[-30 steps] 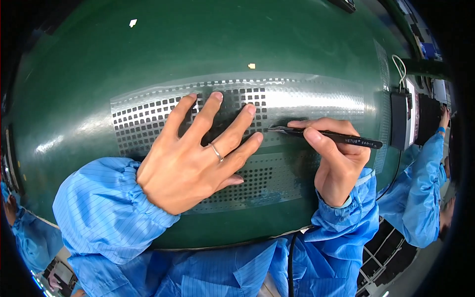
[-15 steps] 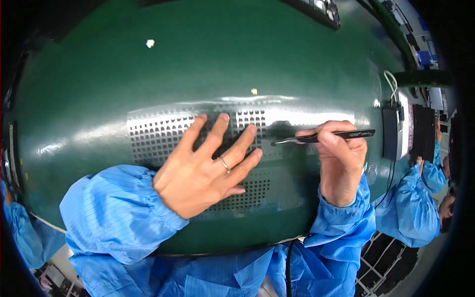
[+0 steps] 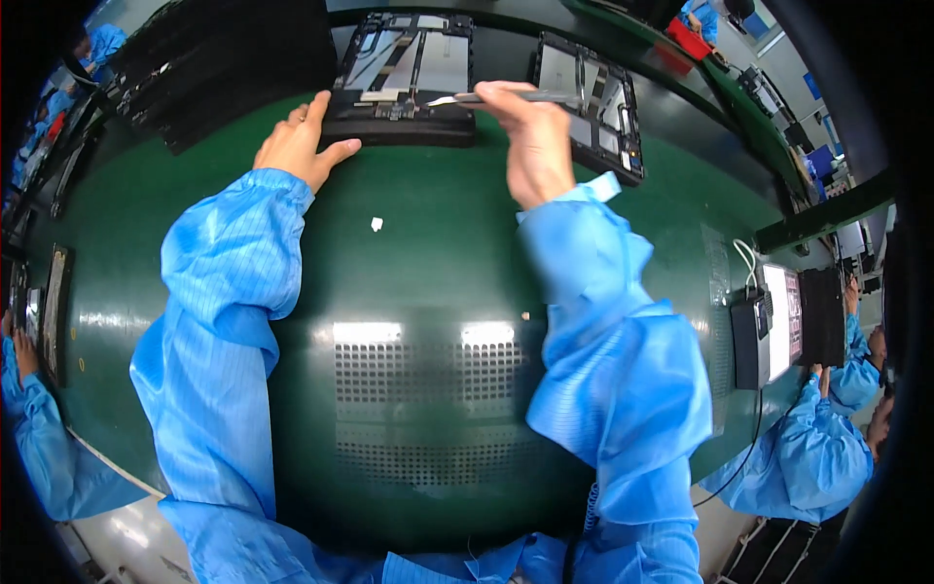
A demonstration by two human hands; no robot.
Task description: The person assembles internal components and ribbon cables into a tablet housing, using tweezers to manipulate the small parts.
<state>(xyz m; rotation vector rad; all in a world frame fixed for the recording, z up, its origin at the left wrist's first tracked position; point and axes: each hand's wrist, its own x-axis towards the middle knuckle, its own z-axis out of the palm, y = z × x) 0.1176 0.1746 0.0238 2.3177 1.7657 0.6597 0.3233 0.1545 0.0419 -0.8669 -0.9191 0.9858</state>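
At the far side of the table lies an opened tablet-like device, with silver panels and thin cables inside a black frame. Its near end is a thick black edge. My left hand is at its near left corner, thumb along the front and a finger at the side. In my right hand is a pair of tweezers, held level between thumb and fingers. The pale tip is over the device's near right part; whether it touches anything I cannot tell.
A second opened device lies to the right. A large black sheet covers the far left. A white scrap and a perforated translucent sheet are on the green table. A black box stands right; co-workers' blue sleeves are beyond.
Both hands have moved forward from the perforated sheet to the opened device. The view has shifted forward too. The tweezers stay in my right hand, their tip still pointing left.
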